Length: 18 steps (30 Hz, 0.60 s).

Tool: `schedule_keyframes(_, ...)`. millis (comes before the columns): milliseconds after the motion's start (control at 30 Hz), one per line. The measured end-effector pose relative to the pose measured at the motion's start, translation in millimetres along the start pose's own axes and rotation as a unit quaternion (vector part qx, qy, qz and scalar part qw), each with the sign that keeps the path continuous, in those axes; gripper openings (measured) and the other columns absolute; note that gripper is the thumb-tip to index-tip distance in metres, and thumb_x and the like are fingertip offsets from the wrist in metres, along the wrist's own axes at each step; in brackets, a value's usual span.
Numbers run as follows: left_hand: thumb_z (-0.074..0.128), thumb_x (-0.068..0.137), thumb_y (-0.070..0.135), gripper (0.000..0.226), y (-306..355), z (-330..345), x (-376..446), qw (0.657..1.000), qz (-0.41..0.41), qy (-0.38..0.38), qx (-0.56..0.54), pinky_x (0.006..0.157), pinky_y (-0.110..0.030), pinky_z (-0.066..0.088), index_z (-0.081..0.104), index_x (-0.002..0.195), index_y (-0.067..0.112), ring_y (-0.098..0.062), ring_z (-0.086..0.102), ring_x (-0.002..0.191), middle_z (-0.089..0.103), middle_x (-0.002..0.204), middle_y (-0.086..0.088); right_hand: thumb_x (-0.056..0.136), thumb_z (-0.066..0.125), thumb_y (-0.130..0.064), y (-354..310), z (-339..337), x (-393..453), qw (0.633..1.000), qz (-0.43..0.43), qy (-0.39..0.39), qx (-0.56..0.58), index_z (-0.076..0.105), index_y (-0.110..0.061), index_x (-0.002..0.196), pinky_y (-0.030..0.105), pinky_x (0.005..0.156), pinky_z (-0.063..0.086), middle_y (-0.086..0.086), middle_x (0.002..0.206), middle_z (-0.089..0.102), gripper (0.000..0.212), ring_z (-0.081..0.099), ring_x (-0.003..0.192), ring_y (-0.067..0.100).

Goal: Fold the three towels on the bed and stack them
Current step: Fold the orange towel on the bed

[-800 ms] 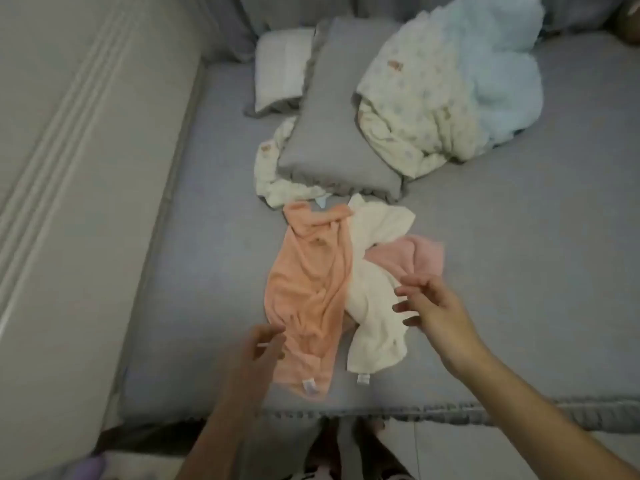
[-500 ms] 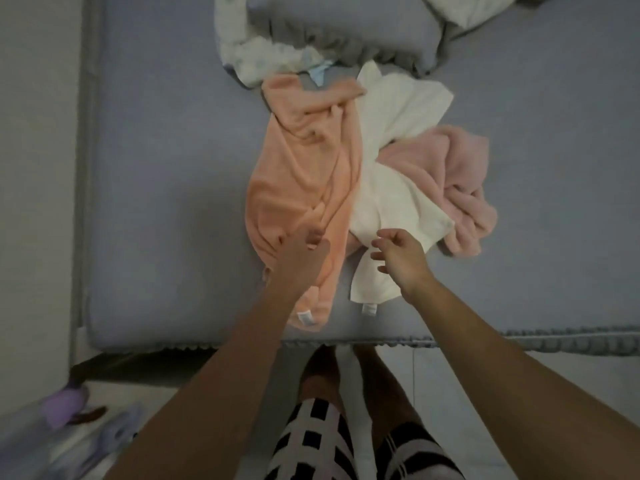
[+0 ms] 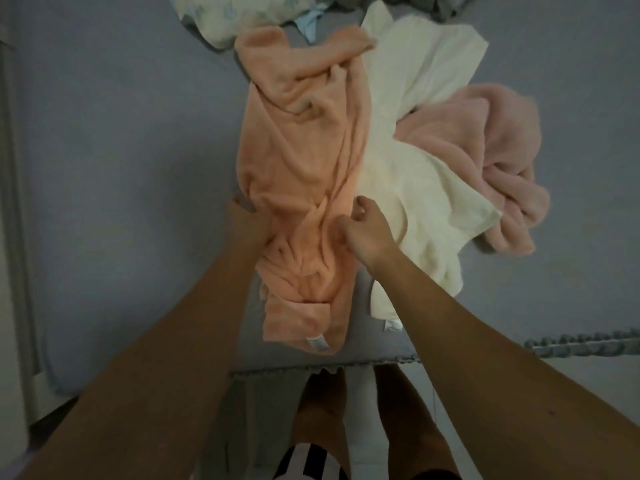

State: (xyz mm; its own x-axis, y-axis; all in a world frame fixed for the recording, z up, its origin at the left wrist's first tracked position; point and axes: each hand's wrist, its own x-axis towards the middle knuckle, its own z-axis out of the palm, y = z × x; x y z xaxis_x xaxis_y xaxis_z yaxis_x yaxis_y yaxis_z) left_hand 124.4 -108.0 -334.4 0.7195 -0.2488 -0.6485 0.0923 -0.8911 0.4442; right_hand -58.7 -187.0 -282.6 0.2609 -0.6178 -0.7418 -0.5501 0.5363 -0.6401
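Observation:
Three crumpled towels lie on the grey bed (image 3: 121, 168). The orange towel (image 3: 304, 140) stretches lengthwise in the middle, with a white label at its near end. To its right lies the cream towel (image 3: 426, 188), partly under the pink towel (image 3: 491, 150). My left hand (image 3: 246, 223) presses against the orange towel's left edge, fingers tucked into the fabric. My right hand (image 3: 367, 230) pinches the orange towel's right edge where it meets the cream one.
A patterned blanket (image 3: 221, 15) and a grey pillow edge (image 3: 415, 3) lie at the far side. The bed's fringed front edge (image 3: 571, 344) runs just before my legs (image 3: 322, 420). A pale wall or panel (image 3: 10, 237) borders the bed on the left.
Both hands went from hovering above the towels to gripping the orange towel's two sides. The right hand shifted left off the cream towel. The view moved closer and tilted down.

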Motion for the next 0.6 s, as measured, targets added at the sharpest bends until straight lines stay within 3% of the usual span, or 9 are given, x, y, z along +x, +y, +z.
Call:
schedule_keyframes(67,0.061,0.088,0.029,0.047,0,-5,-9,0.999,-0.001,-0.025,-0.028,0.086,-0.03,0.046,0.052,0.131,0.012,-0.024,0.06,0.106,0.058,0.123,-0.01,0.083,0.055,-0.027,-1,6,-5,0.999,0.001,-0.028,-0.019,0.06,-0.02,0.117,0.043,0.088,0.055,-0.002,0.102,0.069,0.035,0.067,0.093,0.019)
schedule_keyframes(167,0.057,0.083,0.019,0.014,3,-16,-32,0.992,0.026,-0.101,-0.077,0.062,-0.028,0.045,0.069,0.089,0.013,-0.016,0.057,0.073,0.064,0.085,-0.003,0.083,0.052,-0.025,0,8,-24,0.997,-0.006,-0.079,-0.013,0.066,-0.021,0.114,0.044,0.088,0.056,0.0,0.1,0.072,0.035,0.069,0.094,0.02)
schedule_keyframes(233,0.06,0.073,0.019,0.006,6,-32,-49,0.983,0.008,-0.113,-0.145,0.059,-0.027,0.042,0.064,0.07,0.016,-0.015,0.052,0.067,0.058,0.069,0.001,0.083,0.052,-0.028,3,1,-35,0.996,0.006,-0.086,0.007,0.066,-0.023,0.117,0.039,0.083,0.058,-0.001,0.102,0.073,0.037,0.069,0.095,0.02)
schedule_keyframes(300,0.057,0.062,0.018,0.006,6,-55,-59,0.967,0.0,-0.098,-0.236,0.06,-0.028,0.039,0.061,0.066,0.016,-0.012,0.051,0.062,0.056,0.062,0.004,0.086,0.052,-0.032,7,-14,-42,0.998,0.03,-0.052,-0.003,0.067,-0.016,0.106,0.041,0.077,0.056,0.005,0.097,0.073,0.03,0.069,0.091,0.027)
schedule_keyframes(400,0.057,0.063,0.01,0.018,-10,-91,-61,0.915,0.007,-0.141,-0.379,0.063,-0.025,0.048,0.069,0.076,0.012,-0.012,0.06,0.069,0.066,0.072,-0.002,0.086,0.05,-0.021,13,-31,-40,0.997,0.033,-0.03,-0.057,0.064,-0.009,0.087,0.042,0.069,0.05,0.008,0.08,0.066,0.019,0.06,0.076,0.029)
schedule_keyframes(467,0.058,0.068,0.011,0.037,-24,-107,-59,0.889,0.018,-0.199,-0.411,0.081,-0.028,0.055,0.071,0.102,0.003,-0.016,0.068,0.092,0.073,0.097,-0.007,0.085,0.052,-0.012,8,-28,-31,0.99,-0.029,-0.084,-0.111,0.07,-0.013,0.079,0.032,0.07,0.049,-0.001,0.077,0.066,0.019,0.062,0.078,0.019)
schedule_keyframes(500,0.055,0.073,0.013,0.049,-29,-109,-57,0.889,0.025,-0.212,-0.404,0.09,-0.033,0.053,0.063,0.119,-0.003,-0.021,0.066,0.104,0.07,0.111,-0.011,0.086,0.056,-0.012,5,-23,-23,0.976,-0.084,-0.12,-0.162,0.075,-0.015,0.08,0.031,0.076,0.05,-0.005,0.085,0.068,0.02,0.064,0.087,0.017)
schedule_keyframes(533,0.055,0.075,0.013,0.058,-33,-109,-56,0.896,0.03,-0.21,-0.39,0.094,-0.036,0.051,0.054,0.129,-0.008,-0.026,0.062,0.112,0.066,0.119,-0.014,0.087,0.059,-0.013,3,-14,-14,0.95,-0.153,-0.154,-0.226,0.078,-0.016,0.083,0.032,0.086,0.05,-0.007,0.098,0.069,0.019,0.062,0.1,0.015)
schedule_keyframes(600,0.062,0.074,0.01,0.065,-43,-103,-51,0.913,0.039,-0.181,-0.364,0.096,-0.04,0.05,0.048,0.134,-0.008,-0.03,0.058,0.117,0.063,0.123,-0.017,0.085,0.061,-0.018,-1,6,7,0.864,-0.277,-0.189,-0.376,0.078,-0.022,0.088,0.039,0.104,0.039,-0.002,0.125,0.06,0.018,0.047,0.128,0.022)
